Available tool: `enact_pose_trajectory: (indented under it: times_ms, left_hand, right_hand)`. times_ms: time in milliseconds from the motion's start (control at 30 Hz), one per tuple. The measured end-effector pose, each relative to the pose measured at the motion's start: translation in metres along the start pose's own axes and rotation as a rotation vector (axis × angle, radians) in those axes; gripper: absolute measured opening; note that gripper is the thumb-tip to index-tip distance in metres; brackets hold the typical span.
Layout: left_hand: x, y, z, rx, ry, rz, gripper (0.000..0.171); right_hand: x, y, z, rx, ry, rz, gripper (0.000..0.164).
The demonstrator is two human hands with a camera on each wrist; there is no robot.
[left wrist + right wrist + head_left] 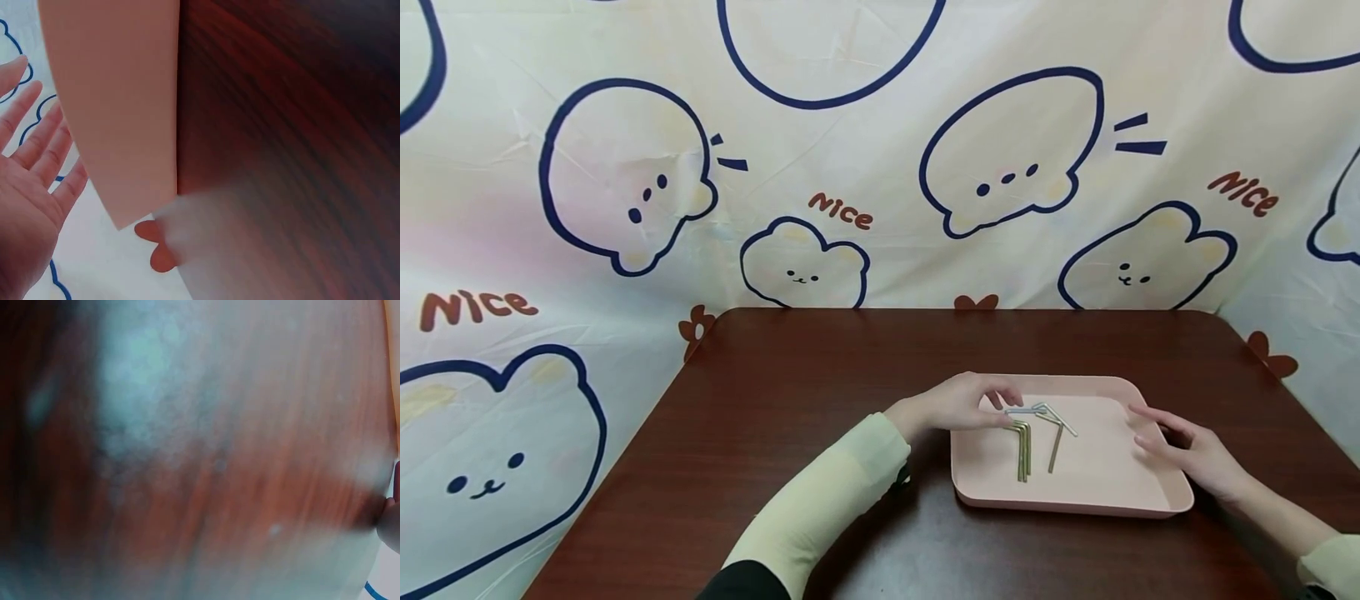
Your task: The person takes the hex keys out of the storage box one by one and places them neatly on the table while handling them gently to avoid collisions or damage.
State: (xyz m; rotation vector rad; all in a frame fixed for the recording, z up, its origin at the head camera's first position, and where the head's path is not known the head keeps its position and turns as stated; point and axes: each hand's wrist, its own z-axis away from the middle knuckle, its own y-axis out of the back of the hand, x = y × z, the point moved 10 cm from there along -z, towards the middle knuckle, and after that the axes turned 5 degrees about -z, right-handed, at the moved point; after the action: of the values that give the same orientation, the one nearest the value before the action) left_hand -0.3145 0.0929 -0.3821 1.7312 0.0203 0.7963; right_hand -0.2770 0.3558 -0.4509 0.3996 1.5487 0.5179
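In the head view a pink tray (1097,475) lies on the table with L-shaped hex keys in it. Several gold hex keys (1024,454) lie side by side, their short ends near my left thumb. Right of them, a loose group of gold and silver hex keys (1056,429) overlaps. My left hand (966,404) reaches over the tray's left rim, thumb and fingers apart around the end of a silver key (1021,410); the left wrist view shows those fingers spread. At the right rim, my right hand (1195,454) holds the tray wall, its thumb inside and some fingers hidden behind the wall.
The dark brown wooden table (760,433) extends left of the tray and behind it. A cloth (895,167) printed with cartoon bears hangs behind the table and along its sides. The right wrist view is mostly blurred tabletop.
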Motion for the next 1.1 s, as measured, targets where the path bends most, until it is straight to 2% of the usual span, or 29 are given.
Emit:
enact_pose_trajectory:
  times_ms: [333, 567, 800, 1100]
  left_hand:
    - [-0.004, -0.015, -0.011, -0.021, 0.014, -0.079, 0.024]
    - [-0.007, -0.031, -0.013, -0.056, 0.010, 0.026, 0.020]
    - [-0.013, -0.035, -0.013, -0.085, 0.062, -0.028, 0.016]
    - [-0.016, -0.036, -0.014, -0.074, 0.086, -0.063, 0.013]
  right_hand:
    - [0.001, -0.002, 0.002, 0.002, 0.004, -0.025, 0.061]
    - [0.001, -0.003, 0.002, 0.007, -0.004, 0.002, 0.060]
    - [-0.003, -0.002, 0.003, 0.008, 0.011, -0.014, 0.059]
    - [-0.006, -0.001, 0.001, 0.014, 0.032, -0.012, 0.058]
